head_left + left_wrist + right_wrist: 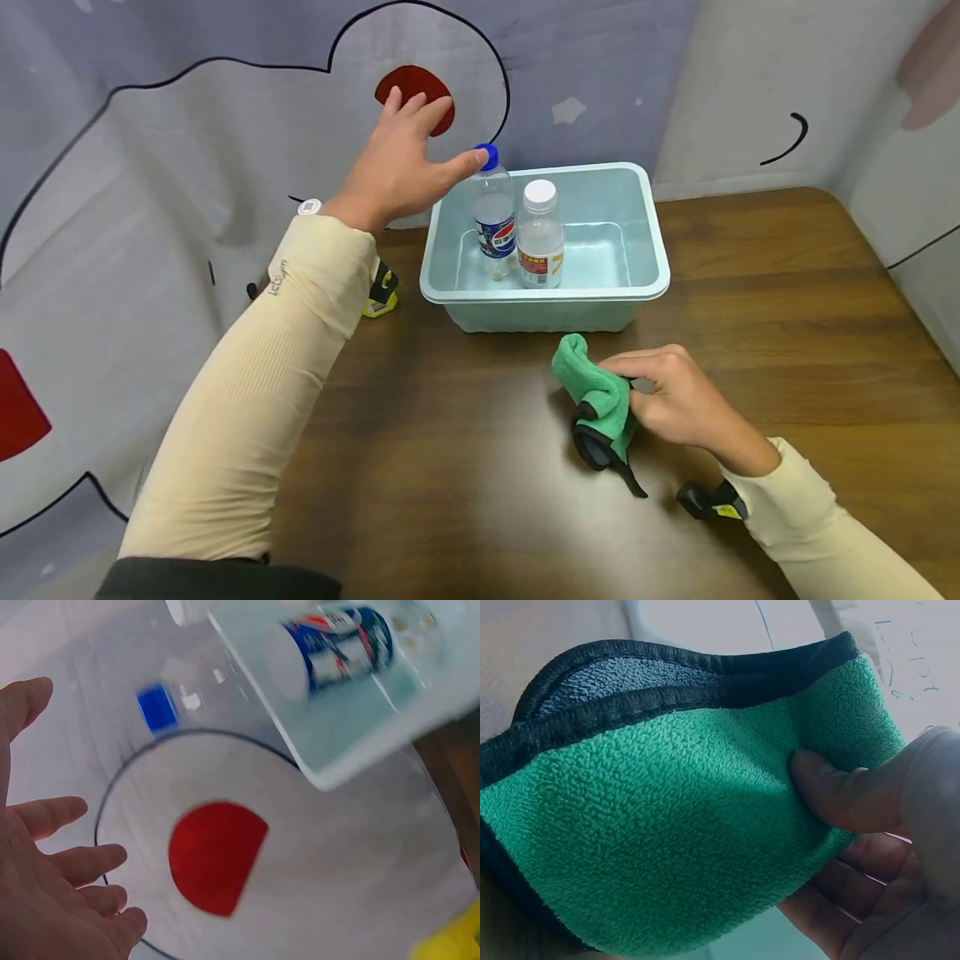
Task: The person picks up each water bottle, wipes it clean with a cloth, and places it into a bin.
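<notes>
A clear plastic bottle with a blue cap (488, 158) and a blue label (341, 649) stands in a pale green plastic basin (547, 294). Beside it in the basin is a clear bottle with a white cap (541, 229). My left hand (408, 167) is spread just left of the blue cap; the left wrist view shows its fingers (88, 862) straight and apart from the cap. Over the table in front of the basin, my right hand (678, 400) pinches a folded green cloth (660, 832) with black edging and a grey reverse side between thumb and fingers.
The basin stands on a brown wooden table (750, 275) near its back edge. Behind hangs a printed fabric curtain (592, 75). A black and yellow device (382, 292) shows by the left wrist, and a similar wrist device (712, 500) by the right.
</notes>
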{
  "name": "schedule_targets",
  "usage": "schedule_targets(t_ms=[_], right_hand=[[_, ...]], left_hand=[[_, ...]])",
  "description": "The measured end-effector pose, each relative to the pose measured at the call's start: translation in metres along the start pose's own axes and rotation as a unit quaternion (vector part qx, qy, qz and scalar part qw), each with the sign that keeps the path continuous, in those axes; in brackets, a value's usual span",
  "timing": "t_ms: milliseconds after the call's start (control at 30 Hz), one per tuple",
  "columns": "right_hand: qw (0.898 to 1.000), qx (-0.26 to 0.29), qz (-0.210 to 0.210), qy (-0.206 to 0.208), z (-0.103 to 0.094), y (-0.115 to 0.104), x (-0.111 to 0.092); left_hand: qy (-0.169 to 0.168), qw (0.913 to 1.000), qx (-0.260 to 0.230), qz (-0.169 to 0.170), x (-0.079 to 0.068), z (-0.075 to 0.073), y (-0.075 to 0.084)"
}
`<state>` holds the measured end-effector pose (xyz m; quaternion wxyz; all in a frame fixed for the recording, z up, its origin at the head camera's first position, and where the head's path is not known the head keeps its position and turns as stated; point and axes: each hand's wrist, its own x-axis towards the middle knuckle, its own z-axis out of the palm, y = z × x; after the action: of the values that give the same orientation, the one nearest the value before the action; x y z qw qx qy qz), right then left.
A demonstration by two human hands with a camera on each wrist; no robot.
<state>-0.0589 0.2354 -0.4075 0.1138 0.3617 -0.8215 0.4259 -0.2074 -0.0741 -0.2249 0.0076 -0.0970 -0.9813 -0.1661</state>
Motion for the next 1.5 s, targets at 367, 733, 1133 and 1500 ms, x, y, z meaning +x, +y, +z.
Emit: schedule_targets(t_ms=[367,733,1133,1500], right_hand=[[1.000,-0.010,0.002,0.000,-0.004,-0.001,0.001],[1.000,-0.006,0.006,0.004,-0.001,-0.003,0.000],[1.000,-0.002,0.005,-0.005,0.002,-0.001,0.000],[1.000,0.000,0.006,-0.004,-0.001,0.006,-0.002]], left_hand=[[0.011,0.9986,0.007,-0.051,-0.011,-0.012,-0.048],[0.022,0.9941,-0.037,-0.100,-0.028,-0.015,-0.108],[0.081,0.9726,-0.152,-0.156,-0.059,0.027,-0.151],[0.145,0.9479,-0.223,-0.175,-0.064,0.045,-0.161]])
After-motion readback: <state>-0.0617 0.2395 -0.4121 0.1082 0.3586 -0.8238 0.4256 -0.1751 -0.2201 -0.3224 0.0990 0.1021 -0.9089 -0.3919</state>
